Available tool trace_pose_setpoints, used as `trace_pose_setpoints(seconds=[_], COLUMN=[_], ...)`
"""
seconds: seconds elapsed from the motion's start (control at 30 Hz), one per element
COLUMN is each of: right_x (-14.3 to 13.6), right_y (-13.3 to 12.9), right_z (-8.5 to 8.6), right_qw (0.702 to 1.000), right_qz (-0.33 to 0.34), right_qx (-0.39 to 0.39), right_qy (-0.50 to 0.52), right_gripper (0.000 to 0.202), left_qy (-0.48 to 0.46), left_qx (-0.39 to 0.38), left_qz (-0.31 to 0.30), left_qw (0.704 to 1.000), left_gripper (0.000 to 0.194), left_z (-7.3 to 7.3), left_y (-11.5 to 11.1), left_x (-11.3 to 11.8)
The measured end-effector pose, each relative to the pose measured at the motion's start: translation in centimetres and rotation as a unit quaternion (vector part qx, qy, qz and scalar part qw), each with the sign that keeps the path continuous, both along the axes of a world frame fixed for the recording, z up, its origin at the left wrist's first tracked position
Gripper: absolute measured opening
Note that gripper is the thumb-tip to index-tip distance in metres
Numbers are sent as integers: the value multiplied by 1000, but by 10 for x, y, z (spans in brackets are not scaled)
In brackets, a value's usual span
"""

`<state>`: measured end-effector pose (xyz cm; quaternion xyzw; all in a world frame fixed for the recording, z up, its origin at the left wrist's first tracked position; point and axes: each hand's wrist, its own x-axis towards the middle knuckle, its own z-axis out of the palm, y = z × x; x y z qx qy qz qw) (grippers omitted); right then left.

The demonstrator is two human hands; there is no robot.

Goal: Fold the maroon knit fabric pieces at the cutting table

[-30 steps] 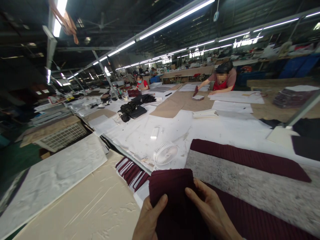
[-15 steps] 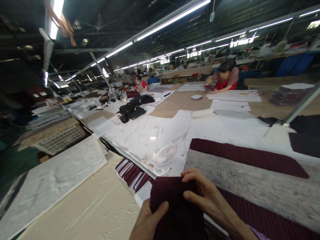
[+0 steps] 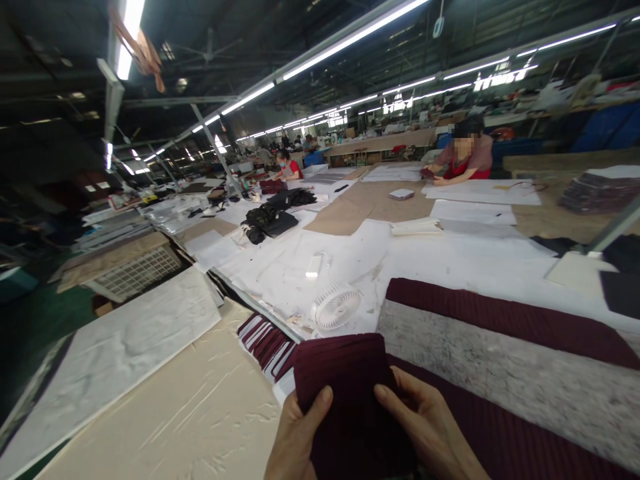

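Observation:
Between my hands is a stack of dark maroon fabric pieces (image 3: 347, 380), its layered far edge toward the table. My left hand (image 3: 300, 427) grips its left side, thumb on top and fingers hidden beneath. On the right side, my right hand (image 3: 425, 417) holds it the same way, thumb pressed on the face and fingers curled behind. To the right lie long maroon fabric strips (image 3: 505, 320) on a speckled grey sheet (image 3: 480, 347). Left of the stack, a row of maroon and white folded pieces (image 3: 267, 343) lies along the table edge.
A small white fan (image 3: 337, 307) stands just beyond my hands on the white-covered table (image 3: 280, 277). A cream sheet (image 3: 215, 393) covers the surface at left. Dark cloth (image 3: 273, 220) lies farther off. A co-worker (image 3: 463, 160) leans over the table across from me.
My right hand has moved from the stack's far right corner down to its right side. The stack's far edge is raised a little, and the view has turned slightly left.

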<state>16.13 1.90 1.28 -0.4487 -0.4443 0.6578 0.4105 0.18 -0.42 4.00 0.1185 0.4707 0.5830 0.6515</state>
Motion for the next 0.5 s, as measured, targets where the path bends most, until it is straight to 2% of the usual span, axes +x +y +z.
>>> trace_pose_setpoints(seconds=[0.2, 0.37, 0.5], right_x=[-1, -6, -8], right_y=[-2, -6, -7], right_z=[7, 7, 0], right_qw=[1000, 998, 999], right_qz=[-21, -56, -20], right_qx=[13, 12, -13], right_qy=[12, 30, 46], right_gripper=[34, 34, 39], left_qy=[1, -6, -10], left_qx=[13, -9, -16], left_qz=[-13, -6, -1], left_qw=[1000, 1000, 1000], left_gripper=[55, 44, 45], left_z=[-7, -5, -3], left_y=[-3, -4, -3], left_x=[-3, -2, -4])
